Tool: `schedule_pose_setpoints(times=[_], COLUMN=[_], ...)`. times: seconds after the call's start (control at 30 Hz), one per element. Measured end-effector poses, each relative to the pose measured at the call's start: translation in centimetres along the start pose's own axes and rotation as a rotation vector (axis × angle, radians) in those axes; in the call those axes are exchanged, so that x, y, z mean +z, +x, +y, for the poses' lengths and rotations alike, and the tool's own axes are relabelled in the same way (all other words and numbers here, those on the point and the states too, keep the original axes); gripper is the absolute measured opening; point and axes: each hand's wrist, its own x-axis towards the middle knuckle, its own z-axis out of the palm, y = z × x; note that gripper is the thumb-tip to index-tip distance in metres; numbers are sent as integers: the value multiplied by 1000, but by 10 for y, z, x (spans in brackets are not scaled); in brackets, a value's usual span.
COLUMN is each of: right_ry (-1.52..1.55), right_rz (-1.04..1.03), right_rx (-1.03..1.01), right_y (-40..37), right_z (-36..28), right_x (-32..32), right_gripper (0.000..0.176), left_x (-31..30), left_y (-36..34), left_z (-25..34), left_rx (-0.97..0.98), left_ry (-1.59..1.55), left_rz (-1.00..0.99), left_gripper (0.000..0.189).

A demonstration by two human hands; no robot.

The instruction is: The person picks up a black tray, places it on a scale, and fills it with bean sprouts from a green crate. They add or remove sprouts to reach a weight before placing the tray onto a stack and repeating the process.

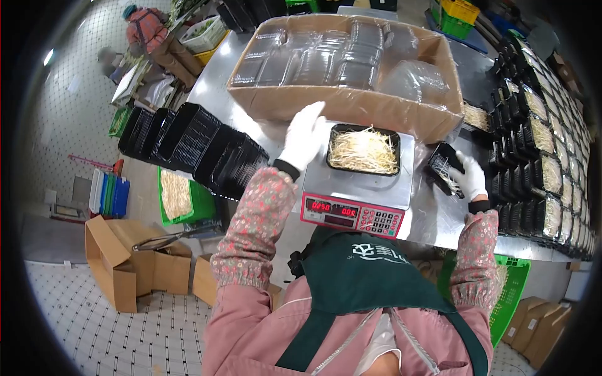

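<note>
A black tray of bean sprouts [364, 149] rests on the metal plate of a red digital scale [351, 214], whose display is lit. My left hand [305, 136], in a white glove, is raised just left of that tray, with nothing visible in it and its fingers stretched out. To the right of the scale, my right hand [470, 177], also gloved, grips the edge of a tilted black tray [444, 169] with some sprouts in it.
An open cardboard box [351, 97] of clear plastic lids stands behind the scale. Stacked empty black trays [188, 141] lie at left, many filled trays [549, 172] at right. Green crates [204, 202] with sprouts are below the table. A person [153, 37] stands at far left.
</note>
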Motion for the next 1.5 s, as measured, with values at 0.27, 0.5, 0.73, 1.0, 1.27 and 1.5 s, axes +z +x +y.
schedule_pose_setpoints(times=[0.27,0.5,0.73,1.0,1.27,1.5], right_ry=[686,772,895,450,503,119], right_rz=[34,-28,-329,-4,63,-108], right_rx=[-464,-169,-102,-382,-398,82], right_y=[36,55,49,46,52,26], right_z=[-169,-206,-209,-180,-152,-44], right_x=[0,51,32,13,14,-58], right_gripper=[46,52,63,48,15,23], left_x=[86,101,92,59,75,43], left_y=[-27,-10,-9,-35,-46,-42], left_z=[53,40,35,52,34,17], left_rx=[453,270,281,71,45,68], left_ry=[245,199,-161,16,69,55], left_rz=[-279,-377,-401,-133,-111,-72], left_gripper=[32,27,24,44,24,39])
